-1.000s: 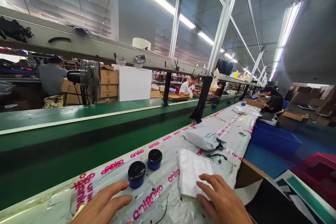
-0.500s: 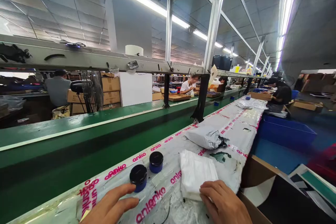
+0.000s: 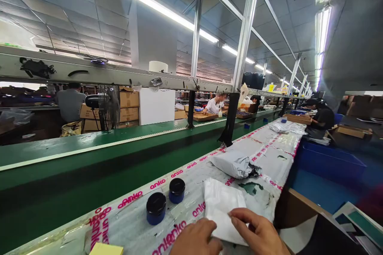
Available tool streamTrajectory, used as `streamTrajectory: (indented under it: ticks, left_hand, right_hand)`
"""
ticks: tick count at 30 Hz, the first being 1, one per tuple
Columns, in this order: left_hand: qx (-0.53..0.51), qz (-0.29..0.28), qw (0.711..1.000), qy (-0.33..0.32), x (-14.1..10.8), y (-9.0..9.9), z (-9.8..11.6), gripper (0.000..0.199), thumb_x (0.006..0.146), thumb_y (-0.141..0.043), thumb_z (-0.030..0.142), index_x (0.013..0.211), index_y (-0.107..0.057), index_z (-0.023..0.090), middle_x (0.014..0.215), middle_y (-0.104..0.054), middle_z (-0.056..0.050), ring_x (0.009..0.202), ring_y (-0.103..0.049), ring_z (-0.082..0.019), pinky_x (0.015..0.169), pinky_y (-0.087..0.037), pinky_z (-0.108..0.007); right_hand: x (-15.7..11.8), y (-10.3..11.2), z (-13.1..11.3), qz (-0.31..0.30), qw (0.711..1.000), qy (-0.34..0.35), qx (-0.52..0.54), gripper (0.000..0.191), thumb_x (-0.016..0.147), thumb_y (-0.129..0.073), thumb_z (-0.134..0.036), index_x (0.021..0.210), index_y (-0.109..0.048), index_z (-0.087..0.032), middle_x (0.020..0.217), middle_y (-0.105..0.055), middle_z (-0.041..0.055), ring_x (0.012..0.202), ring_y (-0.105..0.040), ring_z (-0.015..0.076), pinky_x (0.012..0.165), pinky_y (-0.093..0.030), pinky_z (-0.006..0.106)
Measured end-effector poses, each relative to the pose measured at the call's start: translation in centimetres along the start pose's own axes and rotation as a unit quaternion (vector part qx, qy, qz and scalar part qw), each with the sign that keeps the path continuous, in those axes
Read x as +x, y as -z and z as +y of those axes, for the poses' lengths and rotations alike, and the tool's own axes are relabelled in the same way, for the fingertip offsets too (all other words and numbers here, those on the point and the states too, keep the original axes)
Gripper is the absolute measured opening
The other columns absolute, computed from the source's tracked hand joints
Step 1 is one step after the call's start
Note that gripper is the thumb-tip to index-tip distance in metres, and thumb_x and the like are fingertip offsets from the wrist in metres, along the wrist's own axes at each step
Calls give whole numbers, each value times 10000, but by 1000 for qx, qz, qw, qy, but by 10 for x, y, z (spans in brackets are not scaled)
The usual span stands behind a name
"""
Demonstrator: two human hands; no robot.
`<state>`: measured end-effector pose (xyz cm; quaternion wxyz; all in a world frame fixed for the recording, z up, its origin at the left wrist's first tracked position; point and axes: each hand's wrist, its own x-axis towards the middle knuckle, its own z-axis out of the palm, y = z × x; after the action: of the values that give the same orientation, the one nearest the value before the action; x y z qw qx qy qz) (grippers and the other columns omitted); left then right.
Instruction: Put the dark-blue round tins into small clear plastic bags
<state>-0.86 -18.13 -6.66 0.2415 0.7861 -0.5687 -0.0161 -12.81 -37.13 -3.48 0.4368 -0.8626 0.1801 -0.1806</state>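
A folded stack of thin, soft white sheets (image 3: 223, 199) lies on the covered bench. My right hand (image 3: 259, 233) is at its near right edge, thumb and forefinger closed on the top sheet. Beside the stack's lower left corner is my left hand (image 3: 196, 239), its bent forefinger and thumb apart with nothing visible between them. To the left stand two round blue containers with glossy black lids, a nearer one (image 3: 156, 208) and a farther one (image 3: 177, 190). Neither is touched.
A grey plastic packet (image 3: 233, 163) lies beyond the sheets. Yellow paper (image 3: 106, 249) sits at the bottom edge. A green conveyor (image 3: 119, 169) runs along the left. At right are an open carton (image 3: 299, 207) and a blue bin (image 3: 329, 161). Other people sit farther off.
My left hand has moved right, from beside the blue containers to the white sheets. My right thumb and forefinger have come together on the sheet's edge.
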Motion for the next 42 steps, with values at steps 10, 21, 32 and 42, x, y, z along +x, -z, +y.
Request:
streamTrajectory:
  ticks: [10,21,32,42]
  left_hand:
    - [63,-40,995,-71,39,-28,12,217,955,-600,334,1068,-723,195,1177,-703,-155,1113,-623,-357,820,-470,-412]
    - [-151,36,984,91,0,97,30,218,820,-698,289,1023,-748,227,1018,-751,-73,954,-678,-279,854,-462,-350]
    - [-472,97,855,189,5,93,32,314,607,-810,257,872,-666,169,780,-653,-1,729,-570,-160,644,-402,-254]
    - [-586,128,778,184,-11,102,11,511,645,-837,591,752,-595,154,695,-633,-16,614,-563,-131,589,-423,-251]
  right_hand:
    - [4,11,-14,76,958,-60,270,376,659,-832,-573,822,-801,-235,785,-753,21,768,-641,204,718,-517,273]
    - [1,2,-53,11,856,-117,504,323,567,-935,-425,723,-739,-222,693,-723,15,623,-650,179,587,-518,292]
    - [10,-47,-79,-144,817,-90,552,413,605,-924,-433,717,-593,-213,657,-672,-39,557,-616,109,560,-473,221]
    - [15,-62,-98,-121,851,-68,506,435,601,-926,-485,749,-649,-184,625,-682,-16,562,-625,123,470,-475,209]
